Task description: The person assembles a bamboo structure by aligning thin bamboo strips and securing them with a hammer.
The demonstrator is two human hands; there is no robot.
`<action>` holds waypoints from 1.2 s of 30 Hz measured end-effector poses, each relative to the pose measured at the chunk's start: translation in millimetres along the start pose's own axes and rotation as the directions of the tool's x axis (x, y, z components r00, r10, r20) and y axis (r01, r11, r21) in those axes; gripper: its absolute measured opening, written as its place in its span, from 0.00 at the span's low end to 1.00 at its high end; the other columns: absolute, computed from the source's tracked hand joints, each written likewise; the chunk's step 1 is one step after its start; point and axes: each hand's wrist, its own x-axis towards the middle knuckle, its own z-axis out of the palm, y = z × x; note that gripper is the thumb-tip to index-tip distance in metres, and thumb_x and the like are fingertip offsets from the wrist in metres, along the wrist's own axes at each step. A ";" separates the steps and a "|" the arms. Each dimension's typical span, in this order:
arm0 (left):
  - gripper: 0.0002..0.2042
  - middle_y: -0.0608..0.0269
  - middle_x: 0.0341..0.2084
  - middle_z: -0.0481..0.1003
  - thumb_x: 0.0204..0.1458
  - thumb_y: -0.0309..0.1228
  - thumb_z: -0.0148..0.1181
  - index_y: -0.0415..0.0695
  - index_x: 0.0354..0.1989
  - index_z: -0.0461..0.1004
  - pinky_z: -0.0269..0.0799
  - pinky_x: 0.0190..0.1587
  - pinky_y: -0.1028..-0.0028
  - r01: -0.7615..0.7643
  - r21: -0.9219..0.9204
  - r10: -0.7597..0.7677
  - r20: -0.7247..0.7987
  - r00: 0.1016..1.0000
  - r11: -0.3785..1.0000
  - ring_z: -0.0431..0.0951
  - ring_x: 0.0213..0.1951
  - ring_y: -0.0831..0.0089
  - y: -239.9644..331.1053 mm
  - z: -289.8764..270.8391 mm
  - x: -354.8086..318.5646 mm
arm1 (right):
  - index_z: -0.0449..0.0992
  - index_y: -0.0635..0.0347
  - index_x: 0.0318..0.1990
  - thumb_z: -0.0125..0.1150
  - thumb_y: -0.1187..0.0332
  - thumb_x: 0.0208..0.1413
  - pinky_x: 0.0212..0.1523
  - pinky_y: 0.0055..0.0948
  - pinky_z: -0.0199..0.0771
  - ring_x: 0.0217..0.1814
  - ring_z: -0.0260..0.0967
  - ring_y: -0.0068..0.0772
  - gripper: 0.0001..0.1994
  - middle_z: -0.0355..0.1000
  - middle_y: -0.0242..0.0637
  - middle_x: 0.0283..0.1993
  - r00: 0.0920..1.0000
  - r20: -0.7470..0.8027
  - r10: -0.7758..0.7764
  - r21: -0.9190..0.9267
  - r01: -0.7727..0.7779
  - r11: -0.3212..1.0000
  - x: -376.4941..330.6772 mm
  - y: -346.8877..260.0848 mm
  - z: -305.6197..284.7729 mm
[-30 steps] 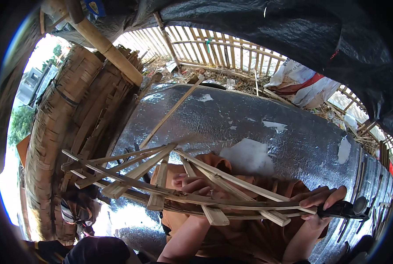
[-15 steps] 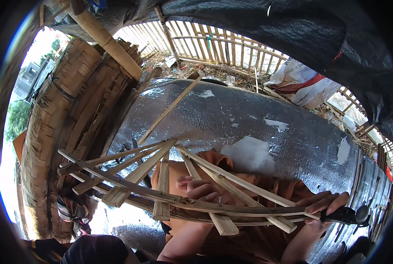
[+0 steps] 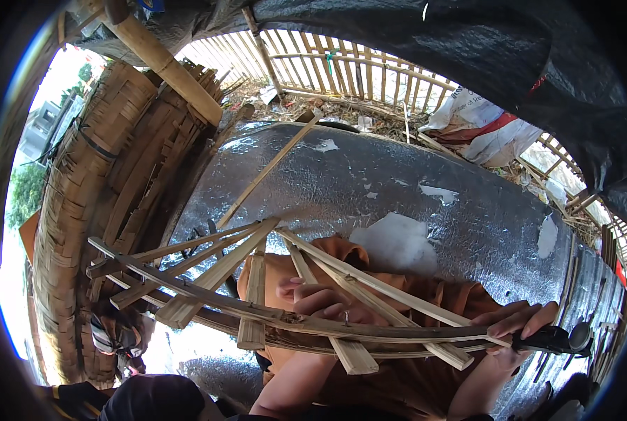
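A fan-shaped frame of bamboo slats (image 3: 208,286) spreads across my lap. Its slats meet at a point at the top, and long curved bamboo strips (image 3: 285,321) cross them lower down. My left hand (image 3: 317,302) is closed on the frame near its middle, fingers curled behind the upper strip, with the palm partly hidden. At the right end, my right hand (image 3: 513,326) pinches the ends of the strips together. Just past those fingertips is a dark clamp-like tool (image 3: 553,340) with a round end; whether my hand also holds it is unclear.
A silvery, peeling sheet (image 3: 292,175) lies ahead, with a loose bamboo stick (image 3: 268,172) on it. Woven bamboo panels (image 3: 92,161) and a thick pole (image 3: 162,59) stand at left. A bamboo fence (image 3: 369,74), white sack (image 3: 478,130) and black tarp (image 3: 482,49) are beyond.
The frame sits very slightly further left and lower at its left end. Both hands keep nearly the same grip and place; the background shifts slightly left too.
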 end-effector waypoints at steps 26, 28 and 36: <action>0.18 0.66 0.35 0.73 0.48 0.53 0.58 0.52 0.35 0.73 0.60 0.52 0.55 -0.154 0.301 -0.073 0.266 0.961 -0.941 0.71 0.39 0.66 -0.2 26.0 43.6 | 0.53 0.56 0.39 0.72 0.74 0.49 0.42 0.51 0.85 0.36 0.80 0.42 0.25 0.77 0.50 0.34 0.977 -0.207 0.055 -0.023 -0.061 0.998 -3.2 -2.4 9.7; 0.18 0.64 0.36 0.73 0.47 0.53 0.60 0.51 0.32 0.73 0.60 0.54 0.51 -0.207 0.239 -0.144 0.256 0.956 -0.949 0.71 0.41 0.63 -3.7 27.8 50.4 | 0.54 0.54 0.40 0.73 0.72 0.49 0.45 0.48 0.84 0.38 0.80 0.35 0.26 0.77 0.46 0.37 0.967 -0.239 0.091 -0.034 -0.102 0.994 -4.5 -2.7 6.1; 0.11 0.72 0.34 0.74 0.61 0.42 0.49 0.52 0.33 0.74 0.66 0.50 0.75 -0.291 0.152 -0.249 0.247 0.937 -0.945 0.71 0.39 0.82 -7.3 24.8 54.7 | 0.53 0.53 0.41 0.73 0.69 0.50 0.46 0.47 0.84 0.40 0.79 0.34 0.26 0.76 0.45 0.36 0.980 -0.190 0.066 -0.023 -0.071 0.997 -10.6 -2.4 -2.3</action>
